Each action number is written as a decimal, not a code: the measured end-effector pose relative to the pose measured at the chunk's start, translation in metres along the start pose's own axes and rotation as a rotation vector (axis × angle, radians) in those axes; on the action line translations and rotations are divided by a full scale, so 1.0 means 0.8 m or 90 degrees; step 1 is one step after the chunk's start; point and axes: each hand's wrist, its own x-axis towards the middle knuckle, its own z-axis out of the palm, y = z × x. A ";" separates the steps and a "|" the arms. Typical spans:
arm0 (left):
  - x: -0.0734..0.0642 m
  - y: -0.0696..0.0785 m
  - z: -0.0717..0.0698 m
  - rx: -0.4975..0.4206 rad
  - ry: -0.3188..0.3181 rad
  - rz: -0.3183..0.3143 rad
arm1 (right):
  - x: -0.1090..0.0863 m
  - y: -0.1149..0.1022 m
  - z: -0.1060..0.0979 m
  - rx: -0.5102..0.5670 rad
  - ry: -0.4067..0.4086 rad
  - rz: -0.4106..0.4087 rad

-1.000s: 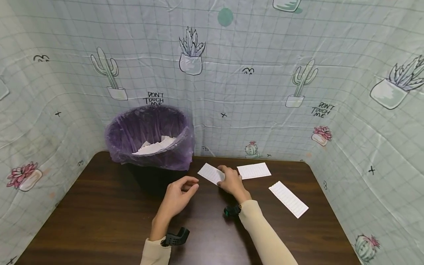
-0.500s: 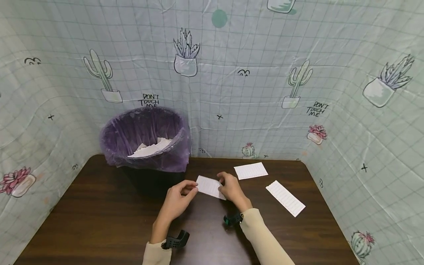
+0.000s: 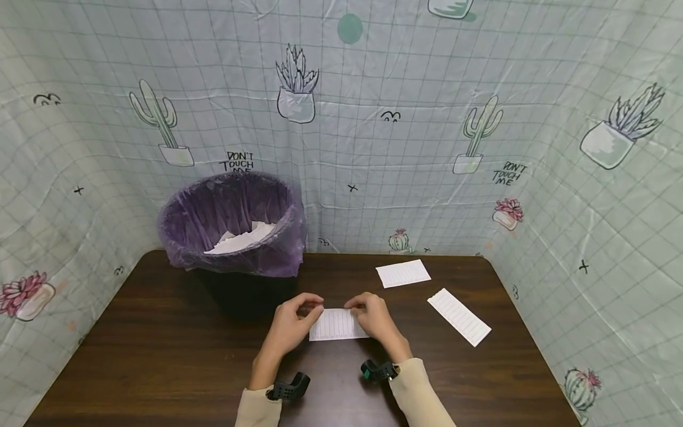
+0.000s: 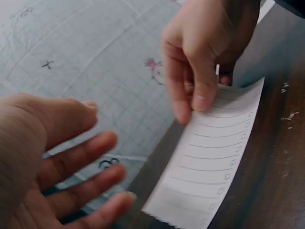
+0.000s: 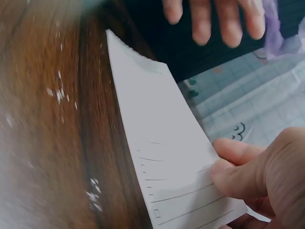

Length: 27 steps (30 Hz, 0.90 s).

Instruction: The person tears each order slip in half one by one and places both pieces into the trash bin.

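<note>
A white lined paper slip (image 3: 336, 326) lies crosswise between my two hands, low over the brown table. My right hand (image 3: 376, 320) pinches its right part along the far edge with thumb and fingers, as the right wrist view also makes plain. At the slip's left end is my left hand (image 3: 290, 325). Its thumb and fingers (image 4: 102, 181) are spread apart and do not touch the paper in the left wrist view. Two more lined slips rest on the table to the right: one slip (image 3: 403, 274) farther back, another slip (image 3: 459, 317) slanting nearer the right side.
A dark bin with a purple liner (image 3: 176, 237) stands at the back left, with white paper pieces (image 3: 242, 238) inside. A cactus-print cloth (image 3: 352, 148) hangs behind and on both sides of the wooden table (image 3: 149, 356).
The right hand has drawn the slip from near the bin toward the body and turned it level crosswise. The left hand has shifted slightly nearer the body, staying by the slip's left end.
</note>
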 end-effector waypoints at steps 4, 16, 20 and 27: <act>-0.003 -0.008 0.009 0.022 -0.003 0.010 | -0.013 -0.003 0.000 0.030 0.008 -0.012; -0.004 -0.022 0.033 0.095 -0.058 0.009 | -0.041 -0.005 -0.003 0.068 0.033 -0.001; -0.009 -0.021 0.038 0.118 -0.087 0.019 | -0.048 -0.004 -0.005 0.089 0.022 -0.005; -0.008 -0.016 0.040 0.131 -0.112 0.048 | -0.048 -0.004 -0.011 0.131 0.003 -0.015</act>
